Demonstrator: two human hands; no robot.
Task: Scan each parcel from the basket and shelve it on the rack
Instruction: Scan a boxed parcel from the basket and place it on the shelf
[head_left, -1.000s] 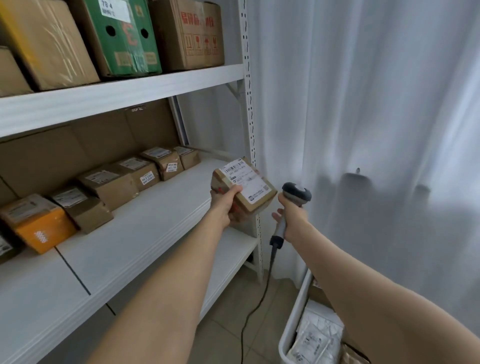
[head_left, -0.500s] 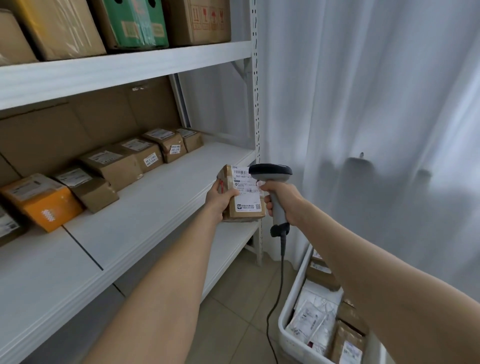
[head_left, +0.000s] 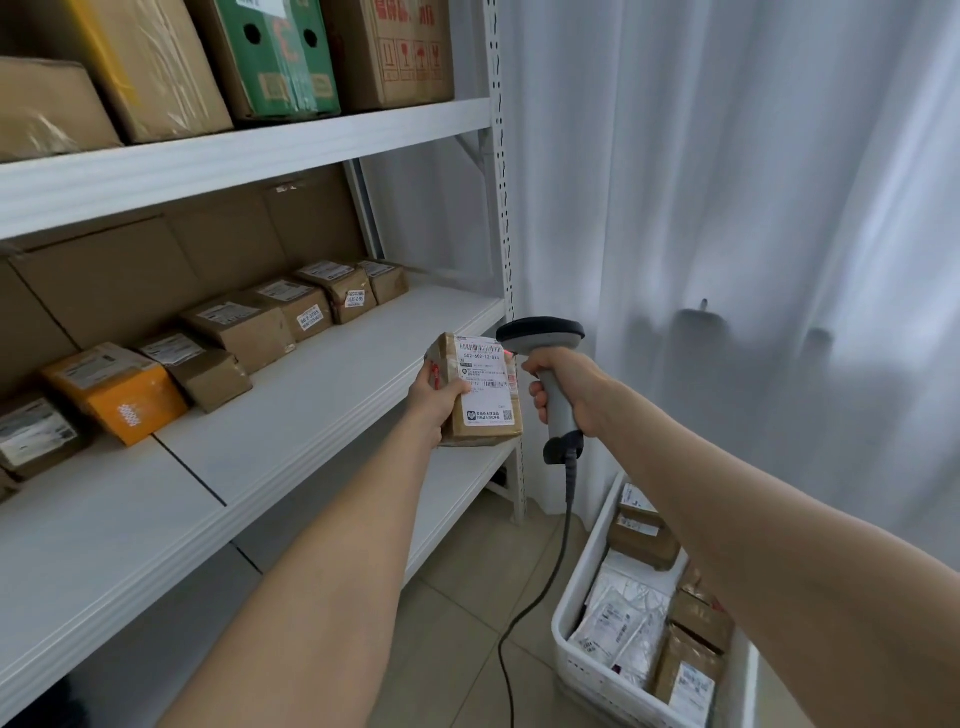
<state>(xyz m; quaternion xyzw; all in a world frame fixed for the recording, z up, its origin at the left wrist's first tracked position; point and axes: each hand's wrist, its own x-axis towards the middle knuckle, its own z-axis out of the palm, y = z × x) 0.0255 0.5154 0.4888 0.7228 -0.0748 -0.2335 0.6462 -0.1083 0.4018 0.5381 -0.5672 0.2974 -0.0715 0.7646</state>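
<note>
My left hand (head_left: 435, 400) grips a small brown parcel (head_left: 483, 410) by its left side, its white label turned toward me. My right hand (head_left: 563, 387) grips the handle of a grey barcode scanner (head_left: 540, 338), whose dark head points left at the top of the label. A red light spot shows on the label's right edge by the scanner head. The white basket (head_left: 571, 670) stands on the floor at lower right, holding several brown and white parcels. The white rack's middle shelf (head_left: 291, 426) lies just left of the held parcel.
Several labelled brown parcels and an orange box (head_left: 117, 392) line the back of the middle shelf. Big cartons fill the top shelf (head_left: 249, 150). The scanner's black cable (head_left: 540, 587) hangs to the tiled floor. A white curtain (head_left: 727, 208) covers the right side.
The scanner swung from beside the parcel to aim at its label. The parcel turned upright with its label toward me, and the view dropped, showing more of the basket.
</note>
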